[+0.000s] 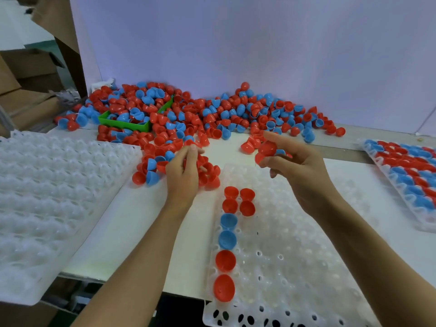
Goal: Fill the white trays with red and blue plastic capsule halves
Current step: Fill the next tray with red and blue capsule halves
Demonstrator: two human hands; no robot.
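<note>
On the white surface (132,232), in front of the person, lay a white tray (295,267) with many round cups. Its left column held six capsule halves, open side up: two red, then two blue (228,221), then two red (225,260) nearer to the person. Two more red halves (247,201) sat in the second column, beside the far ones. The left hand (182,175) was at the near edge of the big heap of red and blue halves (188,112), and its fingers (192,152) were curled around some red halves; how many, I cannot tell. The right hand (299,166) was above the far end of the tray, with the fingers (274,139) bent around a few red halves (266,148). A green box (125,123) stood inside the heap, half buried. At the left lay a stack of unfilled white trays (52,197). At the far right, another tray (410,175) was filled with red and blue halves.
</note>
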